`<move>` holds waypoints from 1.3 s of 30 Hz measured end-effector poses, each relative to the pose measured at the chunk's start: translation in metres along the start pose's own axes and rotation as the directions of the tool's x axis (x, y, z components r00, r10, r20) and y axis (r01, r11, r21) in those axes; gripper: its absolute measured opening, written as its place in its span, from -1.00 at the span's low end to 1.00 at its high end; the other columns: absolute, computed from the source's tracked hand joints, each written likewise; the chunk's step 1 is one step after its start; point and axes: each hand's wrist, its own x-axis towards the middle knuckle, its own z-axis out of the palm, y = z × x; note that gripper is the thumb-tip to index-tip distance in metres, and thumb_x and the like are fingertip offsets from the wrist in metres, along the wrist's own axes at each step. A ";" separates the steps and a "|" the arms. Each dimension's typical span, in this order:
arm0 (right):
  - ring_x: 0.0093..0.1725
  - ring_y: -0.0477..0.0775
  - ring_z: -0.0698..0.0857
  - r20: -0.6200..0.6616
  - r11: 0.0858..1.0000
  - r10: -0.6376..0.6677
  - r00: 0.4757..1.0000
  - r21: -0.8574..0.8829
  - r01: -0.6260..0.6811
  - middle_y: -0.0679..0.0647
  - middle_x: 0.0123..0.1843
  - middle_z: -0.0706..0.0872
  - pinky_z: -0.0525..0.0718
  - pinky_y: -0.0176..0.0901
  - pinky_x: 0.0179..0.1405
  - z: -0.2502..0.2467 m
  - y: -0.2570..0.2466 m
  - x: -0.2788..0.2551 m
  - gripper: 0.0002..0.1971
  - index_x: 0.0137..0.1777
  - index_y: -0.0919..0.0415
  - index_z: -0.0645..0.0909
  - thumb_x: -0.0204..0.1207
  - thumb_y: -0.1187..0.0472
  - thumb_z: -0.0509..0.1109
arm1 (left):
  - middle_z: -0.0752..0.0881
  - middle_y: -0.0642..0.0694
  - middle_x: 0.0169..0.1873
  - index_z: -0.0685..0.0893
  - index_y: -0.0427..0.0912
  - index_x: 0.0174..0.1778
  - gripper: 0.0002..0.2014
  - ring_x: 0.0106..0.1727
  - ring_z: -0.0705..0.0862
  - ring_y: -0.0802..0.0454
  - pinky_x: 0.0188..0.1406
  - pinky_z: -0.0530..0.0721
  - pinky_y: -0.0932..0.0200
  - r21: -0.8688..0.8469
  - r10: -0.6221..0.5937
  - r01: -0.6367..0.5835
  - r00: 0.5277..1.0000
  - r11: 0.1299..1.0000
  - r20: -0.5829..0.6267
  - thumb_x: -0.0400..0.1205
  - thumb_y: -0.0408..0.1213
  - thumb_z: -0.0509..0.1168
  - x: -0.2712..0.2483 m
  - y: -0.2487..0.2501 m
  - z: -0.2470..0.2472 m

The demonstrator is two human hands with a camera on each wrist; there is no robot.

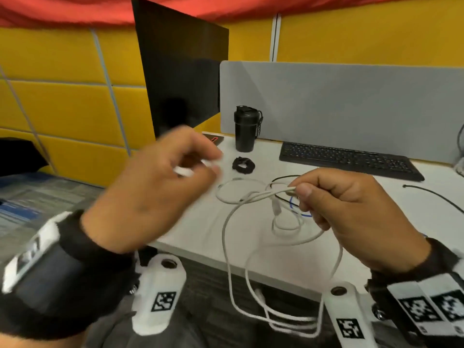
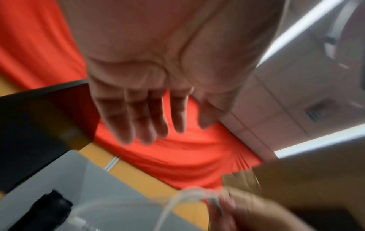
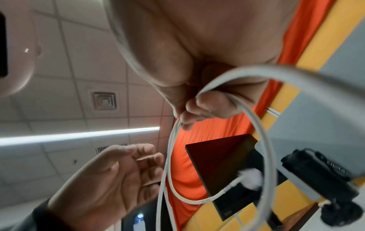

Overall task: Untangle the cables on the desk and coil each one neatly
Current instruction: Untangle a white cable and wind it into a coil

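Note:
My right hand [image 1: 300, 192] pinches several gathered loops of a white cable [image 1: 223, 234] between thumb and fingers above the desk. The loops hang down past the desk's front edge. The right wrist view shows the same pinch [image 3: 189, 114], with the white cable [image 3: 168, 156] circling below it. The cable's plug end [image 3: 248, 173] is a loose white blur. My left hand [image 1: 200, 162] is blurred, raised left of the bundle, with a white blur [image 1: 185, 170] by its fingers. Its fingers [image 2: 150, 125] are straight and hold nothing. A thin black cable [image 1: 283, 178] and a blue one [image 1: 305, 214] lie under my right hand.
A coiled black cable [image 1: 243, 165] lies on the white desk [image 1: 190, 227] beside a black bottle [image 1: 247, 129]. A black keyboard [image 1: 349, 159] sits at the back right, a monitor [image 1: 180, 71] at the back left. Another black cable [image 1: 431, 197] trails off to the right.

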 end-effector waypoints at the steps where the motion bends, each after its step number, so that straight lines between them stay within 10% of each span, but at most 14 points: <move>1: -0.43 -0.10 0.60 -0.010 0.998 0.006 1.000 0.055 -0.005 -0.01 -0.31 0.75 0.58 -0.29 -0.46 0.000 0.000 0.000 -0.79 -0.09 -0.08 0.78 0.65 0.18 0.33 | 0.64 0.36 0.06 0.59 0.36 0.14 -0.63 0.12 0.64 0.32 -0.08 0.60 0.42 0.145 0.029 -0.046 0.993 0.988 0.115 0.43 0.27 0.36 -0.007 0.007 0.009; 5: -0.41 0.01 0.64 -0.012 0.977 -0.001 1.000 0.215 0.004 0.09 -0.29 0.74 0.62 -0.24 -0.46 -0.004 -0.008 -0.002 -0.77 -0.08 0.02 0.79 0.67 0.24 0.30 | 0.71 0.20 -0.13 0.69 0.16 0.05 -0.84 -0.06 0.67 0.20 -0.16 0.66 0.18 0.278 0.146 -0.215 0.958 0.936 0.248 0.61 0.06 0.33 -0.011 0.011 0.035; 9: -0.36 0.01 0.77 -0.164 0.988 0.027 0.986 0.157 -0.001 0.09 -0.27 0.81 0.75 -0.24 -0.38 -0.007 -0.005 -0.001 -0.78 -0.12 0.06 0.80 0.63 0.21 0.33 | 0.85 -0.09 -0.18 0.81 -0.02 -0.06 -0.91 -0.20 0.82 0.04 -0.32 0.75 0.21 -0.231 -0.062 0.143 0.943 0.962 0.326 0.68 -0.25 0.39 0.004 -0.014 0.011; 12: -0.33 0.09 0.76 -0.251 0.950 0.164 0.954 0.300 -0.085 0.09 -0.30 0.79 0.79 -0.15 -0.31 -0.017 -0.002 0.003 -0.76 -0.16 0.16 0.78 0.65 0.27 0.30 | 0.82 -0.07 -0.27 0.79 -0.06 -0.12 -0.86 -0.35 0.73 0.07 -0.51 0.59 0.26 -0.242 -0.136 0.207 0.950 0.948 0.282 0.61 -0.09 0.42 0.010 -0.032 -0.003; 15: -0.14 -0.09 0.77 0.012 0.982 0.188 0.982 -0.004 -0.188 -0.13 -0.14 0.84 0.72 -0.09 -0.02 -0.034 0.002 0.002 -0.81 -0.10 -0.04 0.81 0.61 0.14 0.36 | 0.72 -0.02 -0.38 0.76 -0.10 -0.17 -0.80 -0.46 0.54 0.13 -0.59 0.42 0.35 -0.331 -0.242 0.290 0.953 0.898 0.181 0.54 -0.04 0.49 0.016 -0.042 -0.006; 18: 0.11 -0.46 0.62 0.082 0.916 0.047 0.995 -0.402 -0.010 -0.45 0.11 0.71 0.58 -0.41 0.13 -0.031 -0.008 -0.008 -0.86 0.00 -0.33 0.74 0.48 -0.05 0.45 | 0.69 0.10 -0.47 0.75 -0.06 -0.27 -0.80 -0.54 0.46 0.26 -0.59 0.38 0.40 -0.236 -0.204 0.230 0.971 0.944 0.128 0.64 -0.10 0.42 0.015 -0.033 0.008; 23: -0.08 -0.24 0.67 0.164 0.861 -0.250 0.954 -0.414 0.297 -0.32 -0.07 0.70 0.60 -0.35 -0.15 0.015 -0.038 -0.021 -0.69 0.07 -0.21 0.68 0.39 -0.27 0.45 | 0.71 0.13 -0.48 0.74 -0.03 -0.29 -0.76 -0.58 0.49 0.28 -0.58 0.42 0.41 -0.189 -0.140 0.176 0.972 0.966 0.188 0.71 -0.15 0.34 0.002 -0.006 0.043; 26: -0.25 -0.21 0.67 0.135 0.851 -0.327 0.935 -0.389 0.354 -0.24 -0.26 0.73 0.62 -0.27 -0.26 0.019 -0.028 -0.018 -0.90 -0.10 -0.08 0.75 0.52 -0.04 0.45 | 0.84 -0.12 -0.27 0.74 -0.05 -0.18 -0.82 -0.45 0.70 0.08 -0.62 0.51 0.31 -0.368 -0.252 0.341 0.930 0.865 0.269 0.72 -0.19 0.31 0.001 0.000 0.042; 30: -0.53 -0.20 0.54 -0.317 0.983 -0.172 0.933 0.004 0.183 -0.11 -0.37 0.71 0.48 -0.42 -0.56 -0.031 -0.010 -0.001 -0.84 -0.13 -0.01 0.74 0.51 -0.07 0.43 | 0.86 -0.12 -0.16 0.73 -0.11 -0.04 -0.80 -0.05 0.84 -0.17 -0.36 0.74 0.08 -0.241 -0.405 0.426 0.905 0.872 0.133 0.77 -0.25 0.21 0.013 -0.022 0.008; 35: -0.42 -0.10 0.62 -0.320 0.944 -0.077 0.944 0.282 0.172 -0.07 -0.35 0.69 0.70 -0.19 -0.32 -0.062 0.003 0.005 -0.66 -0.01 0.01 0.75 0.43 -0.23 0.49 | 0.83 0.20 0.08 0.81 0.26 0.08 -0.76 0.19 0.75 0.21 0.15 0.67 0.27 0.027 -0.152 0.164 0.820 0.986 0.552 0.57 0.12 0.34 0.006 -0.018 -0.023; 39: -0.28 0.06 0.75 -0.136 0.955 -0.180 0.974 0.213 0.207 -0.04 -0.24 0.76 0.78 0.06 -0.10 -0.029 -0.008 -0.004 -0.72 0.07 0.00 0.76 0.55 -0.15 0.42 | 0.76 0.12 0.17 0.68 0.32 0.19 -0.59 0.27 0.70 0.13 0.16 0.65 0.06 -0.275 0.013 0.039 0.983 0.961 0.185 0.42 0.26 0.37 0.002 0.008 0.008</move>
